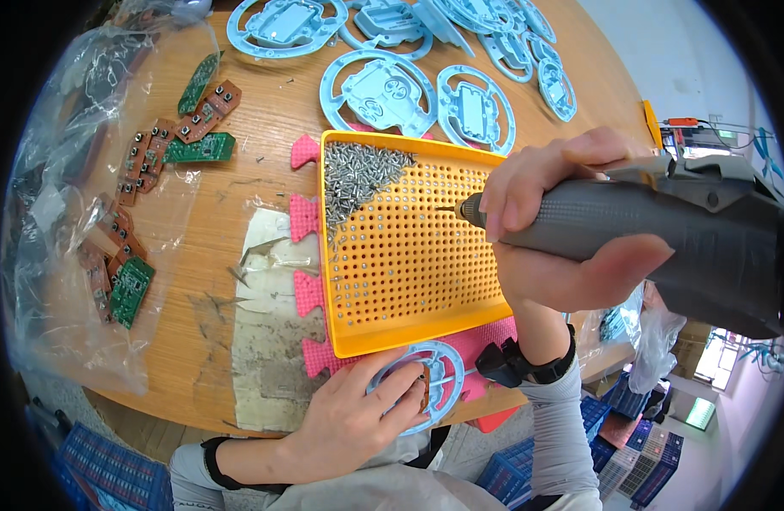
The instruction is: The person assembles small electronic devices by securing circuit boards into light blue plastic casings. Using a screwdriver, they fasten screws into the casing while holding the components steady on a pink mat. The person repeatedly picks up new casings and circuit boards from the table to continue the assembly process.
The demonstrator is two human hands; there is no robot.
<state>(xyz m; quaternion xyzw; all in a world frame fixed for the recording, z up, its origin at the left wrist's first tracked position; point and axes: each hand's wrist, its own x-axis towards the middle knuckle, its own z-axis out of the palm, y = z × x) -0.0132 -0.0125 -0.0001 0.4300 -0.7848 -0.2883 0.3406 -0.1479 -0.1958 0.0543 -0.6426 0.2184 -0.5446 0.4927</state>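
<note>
My right hand (pixel 537 213) grips a dark grey electric screwdriver (pixel 664 226), held almost level. Its thin bit points left over a yellow perforated tray (pixel 417 335); whether the tip touches a screw I cannot tell. Small silver screws (pixel 356 175) are heaped in the tray's far left corner, and others sit in its holes. At the table's near edge my left hand (pixel 345 417) holds a light blue plastic steering-wheel part (pixel 451 375). Its fingers lie across a brown circuit board (pixel 423 390) within the ring, partly hiding it.
Under the tray lies a pink foam mat (pixel 306 291). To the left, green and brown circuit boards (pixel 199 149) rest on clear plastic bags (pixel 77 162). More blue steering-wheel parts (pixel 379 89) cover the far side. Blue crates (pixel 111 464) stand on the floor below.
</note>
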